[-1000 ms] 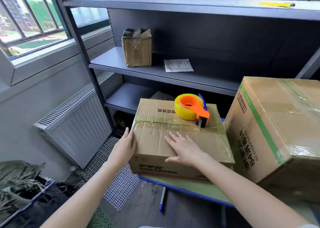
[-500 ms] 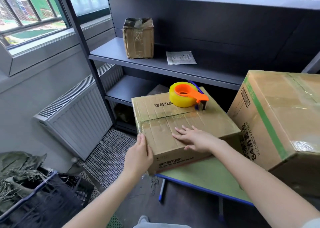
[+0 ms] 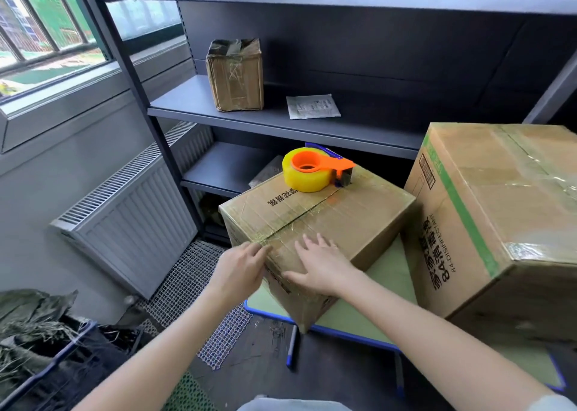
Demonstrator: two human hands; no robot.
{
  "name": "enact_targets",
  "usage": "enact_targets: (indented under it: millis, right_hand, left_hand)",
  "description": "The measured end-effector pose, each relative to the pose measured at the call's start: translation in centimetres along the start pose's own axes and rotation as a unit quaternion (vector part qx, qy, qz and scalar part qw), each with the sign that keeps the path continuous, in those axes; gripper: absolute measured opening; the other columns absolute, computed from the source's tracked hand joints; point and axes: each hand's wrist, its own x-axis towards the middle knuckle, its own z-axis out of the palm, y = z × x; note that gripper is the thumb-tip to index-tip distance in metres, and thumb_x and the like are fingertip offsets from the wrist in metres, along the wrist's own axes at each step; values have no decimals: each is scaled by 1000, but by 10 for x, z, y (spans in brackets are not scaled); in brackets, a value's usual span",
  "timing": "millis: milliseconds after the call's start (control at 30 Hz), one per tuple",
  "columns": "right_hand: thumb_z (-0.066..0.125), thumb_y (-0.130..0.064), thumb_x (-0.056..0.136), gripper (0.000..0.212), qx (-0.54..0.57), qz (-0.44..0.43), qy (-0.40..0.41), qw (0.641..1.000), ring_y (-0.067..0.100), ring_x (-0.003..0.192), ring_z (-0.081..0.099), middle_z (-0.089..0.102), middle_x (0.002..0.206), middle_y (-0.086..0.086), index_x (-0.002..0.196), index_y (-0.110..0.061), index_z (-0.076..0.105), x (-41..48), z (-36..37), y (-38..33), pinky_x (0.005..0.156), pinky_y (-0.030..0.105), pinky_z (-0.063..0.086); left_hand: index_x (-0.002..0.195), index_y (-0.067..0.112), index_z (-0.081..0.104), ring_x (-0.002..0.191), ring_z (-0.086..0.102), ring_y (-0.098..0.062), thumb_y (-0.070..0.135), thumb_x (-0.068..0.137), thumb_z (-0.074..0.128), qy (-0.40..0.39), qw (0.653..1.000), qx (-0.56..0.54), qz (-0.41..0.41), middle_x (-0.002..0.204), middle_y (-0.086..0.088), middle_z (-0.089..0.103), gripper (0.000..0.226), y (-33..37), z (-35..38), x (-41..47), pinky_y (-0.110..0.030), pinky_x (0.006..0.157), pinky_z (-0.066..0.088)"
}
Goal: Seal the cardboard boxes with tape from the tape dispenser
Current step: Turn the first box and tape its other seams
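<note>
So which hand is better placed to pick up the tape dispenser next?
Probably the right hand: it lies flat on top of the box, nearer the tape dispenser. The left hand touches the box's near left edge, farther away.

Bright daylight enters from the window (image 3: 46,35) at upper left; wide-angle bending at edges, hands slightly blurred.
</note>
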Motion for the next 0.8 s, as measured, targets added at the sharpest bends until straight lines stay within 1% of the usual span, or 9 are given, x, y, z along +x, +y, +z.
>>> enact_targets:
  millis: [133,200,267,333,400,533,633,667,800]
  right_hand:
    - [40,-64,89,86,-26,11,-3,1000,42,143,-1,-4,158,16,152,-21,1,10,4,-19,113,59,8]
    - [43,-56,92,80,-36,12,-7,999,43,143,-2,-5,157,17,152,-23,0,13,6,-20,112,60,7]
    - [41,-52,95,76,-35,7,-11,999,44,142,-3,-7,157,17,152,-24,-1,14,8,-19,112,61,5]
    - [39,-49,96,74,-35,0,-13,999,45,142,-5,-9,158,14,152,-23,-2,13,9,-20,112,62,3]
    - [38,-48,97,72,-39,-8,-15,999,46,141,-6,-10,158,13,151,-23,-3,12,10,-18,111,62,3]
    - [39,-46,97,71,-43,-41,-23,998,45,142,-6,-10,158,11,151,-24,-1,5,8,-2,112,60,2]
    - [45,-42,96,71,-23,-78,-29,996,39,143,-10,-11,158,8,151,-27,3,-3,7,23,115,54,-3]
    - [47,-39,96,71,-16,-91,-31,995,36,143,-11,-10,158,7,151,-28,4,-6,7,33,116,51,-4]
    - [52,-21,95,72,23,-114,-52,992,21,145,-11,-10,158,1,151,-26,7,-16,2,68,115,37,-9]
  left_hand:
    - [113,14,68,105,64,-27,24,71,37,-55,995,27,74,118,-7,65,53,-29,2,18,-44,88,52]
    - [122,7,62,124,49,-31,18,73,36,-90,990,16,106,130,-8,59,56,-35,7,19,-61,96,37]
    - [130,0,53,128,37,-36,4,71,40,-95,990,-40,98,137,-13,50,60,-35,14,15,-64,100,23]
    - [131,2,52,126,43,-37,-5,68,51,-76,993,-51,73,136,-13,51,63,-32,20,10,-63,99,30]
    - [127,6,58,120,53,-32,1,72,55,-56,995,-41,68,130,-8,57,55,-28,21,8,-58,93,43]
    - [117,12,67,110,62,-24,6,66,80,-13,996,-55,62,122,-2,64,53,-17,27,7,-44,89,51]
    - [105,18,73,100,67,-15,21,79,58,22,996,-57,63,109,3,70,30,4,32,8,-30,82,55]
    - [98,19,75,95,68,-13,26,80,48,18,997,-52,61,103,3,72,34,14,31,11,-26,77,55]
    - [78,17,78,74,71,-11,29,72,53,18,997,-11,74,81,4,74,28,54,29,24,-18,58,55]
